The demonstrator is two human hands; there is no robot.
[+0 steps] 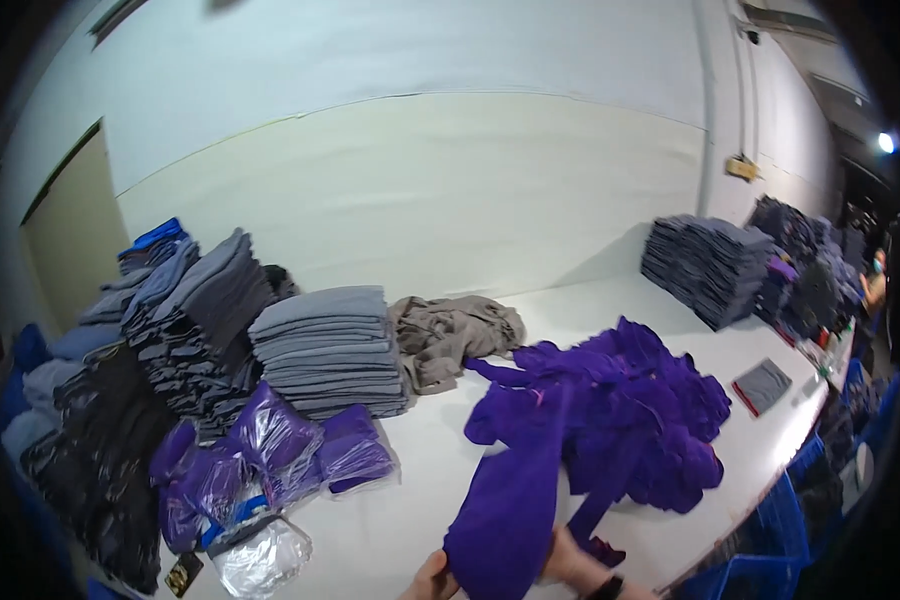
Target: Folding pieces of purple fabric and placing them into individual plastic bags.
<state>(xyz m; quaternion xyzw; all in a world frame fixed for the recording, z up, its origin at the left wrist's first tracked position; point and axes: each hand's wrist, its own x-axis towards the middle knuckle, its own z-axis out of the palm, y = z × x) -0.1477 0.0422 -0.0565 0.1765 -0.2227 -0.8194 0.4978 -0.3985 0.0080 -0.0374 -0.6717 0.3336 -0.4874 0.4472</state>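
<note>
A purple garment (505, 500) hangs toward me at the near edge of the white table (410, 500). My left hand (432, 578) grips its lower left edge, fingers closed on the fabric. On the other side my right hand (570, 562), with a dark band at the wrist, is partly hidden behind the cloth; its fingers seem closed on the garment's right edge. The garment's upper end runs into a loose heap of purple garments (645, 420) just beyond. What kind of garment it is, I cannot make out.
Left of my hands lie purple garments in clear bags (275, 430) and crumpled clear plastic (265, 560). Behind them stand folded grey stacks (320, 345) and a brown-grey cloth (450, 335). To the right are a folded grey piece (762, 387), a dark stack (705, 265) and blue crates (775, 520).
</note>
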